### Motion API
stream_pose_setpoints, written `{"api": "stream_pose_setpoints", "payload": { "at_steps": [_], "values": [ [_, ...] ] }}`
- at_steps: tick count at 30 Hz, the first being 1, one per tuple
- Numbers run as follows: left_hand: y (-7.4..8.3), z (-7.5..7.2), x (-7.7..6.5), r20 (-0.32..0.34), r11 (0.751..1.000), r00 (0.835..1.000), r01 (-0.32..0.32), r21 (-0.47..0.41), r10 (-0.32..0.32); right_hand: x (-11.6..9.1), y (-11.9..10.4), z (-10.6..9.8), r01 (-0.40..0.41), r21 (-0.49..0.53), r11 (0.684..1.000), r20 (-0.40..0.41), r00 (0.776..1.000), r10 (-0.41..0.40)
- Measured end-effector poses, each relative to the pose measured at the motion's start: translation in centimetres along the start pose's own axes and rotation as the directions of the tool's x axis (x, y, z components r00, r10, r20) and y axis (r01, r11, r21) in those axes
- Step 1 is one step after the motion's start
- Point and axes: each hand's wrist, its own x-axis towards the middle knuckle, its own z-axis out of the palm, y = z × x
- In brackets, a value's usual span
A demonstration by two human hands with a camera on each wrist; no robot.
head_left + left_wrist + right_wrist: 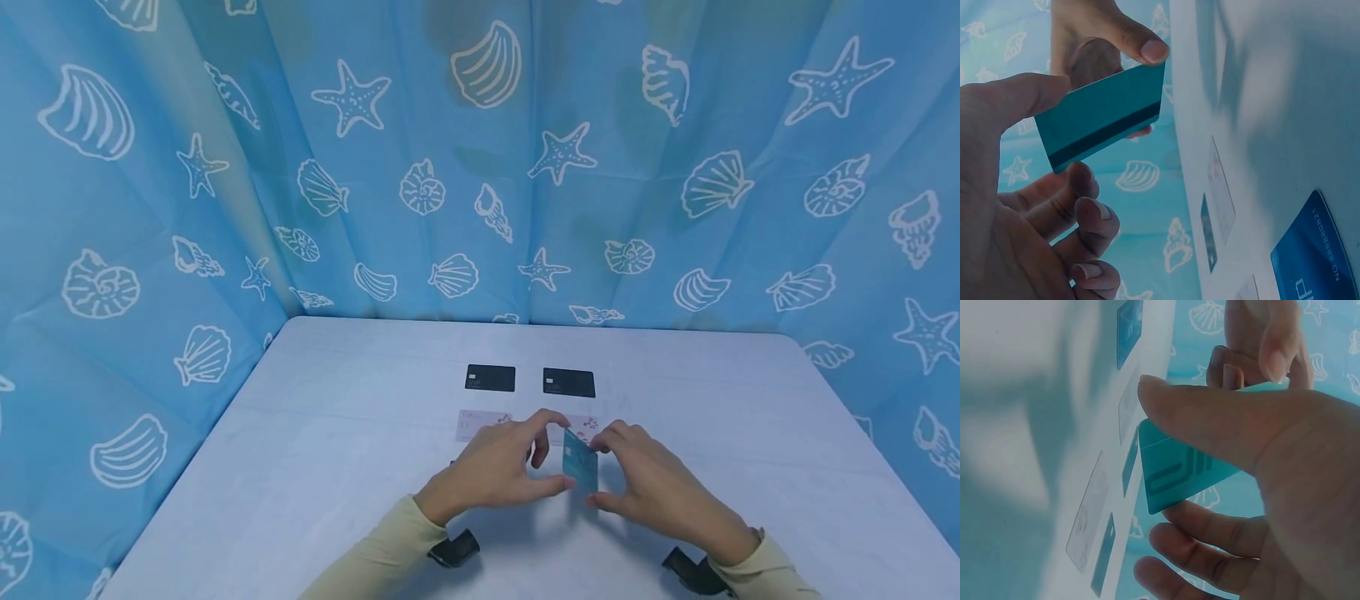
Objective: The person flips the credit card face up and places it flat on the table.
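Note:
A teal card (580, 464) is held upright above the table between both hands. My left hand (498, 462) pinches its left end by the edges, index finger at the top and thumb at the bottom. My right hand (652, 483) grips the right end the same way. A dark stripe crosses the face of the teal card (1107, 112) in the left wrist view; large lettering marks its other face in the right wrist view. Below the left hand lies a blue card (1316, 253), almost wholly hidden in the head view.
Two black cards, one on the left (490, 377) and one on the right (568, 382), lie farther back. In front of them are two pale pink cards, the left one (472, 422) and the right one (588, 427), partly covered by the hands. A blue shell-print curtain (420, 225) stands behind the white table (337, 400).

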Motion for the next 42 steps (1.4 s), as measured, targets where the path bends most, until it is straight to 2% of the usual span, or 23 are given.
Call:
{"api": "stream_pose_setpoints", "payload": {
  "at_steps": [5,17,24,30,34,42],
  "values": [
    [-0.3,-0.1,0.1,0.008,1.000,1.000,0.006,0.021,-0.007,-0.1,0.3,-0.2,0.019,-0.016,1.000,-0.012,1.000,-0.019],
    [-0.6,-0.5,0.0,0.044,0.989,0.998,0.039,0.142,-0.046,0.0,0.6,-0.3,0.031,-0.044,0.999,-0.011,0.999,-0.032],
    [-0.8,-0.2,0.2,0.077,0.982,0.995,0.051,0.182,-0.066,0.1,0.6,-0.1,-0.001,-0.037,0.999,0.024,1.000,0.002],
    [-1.2,0.3,0.2,0.119,0.983,0.990,0.054,0.174,-0.076,0.2,0.7,0.1,-0.026,-0.036,0.999,0.068,0.997,0.028],
    [-1.2,0.4,0.3,0.135,0.984,0.987,0.060,0.170,-0.084,0.3,0.7,0.2,-0.015,-0.051,0.999,0.082,0.996,0.019],
    [-1.1,0.8,0.3,0.155,0.972,0.983,0.059,0.226,-0.096,0.4,0.8,0.5,-0.007,-0.045,0.999,0.113,0.993,0.012]
  ]
}}
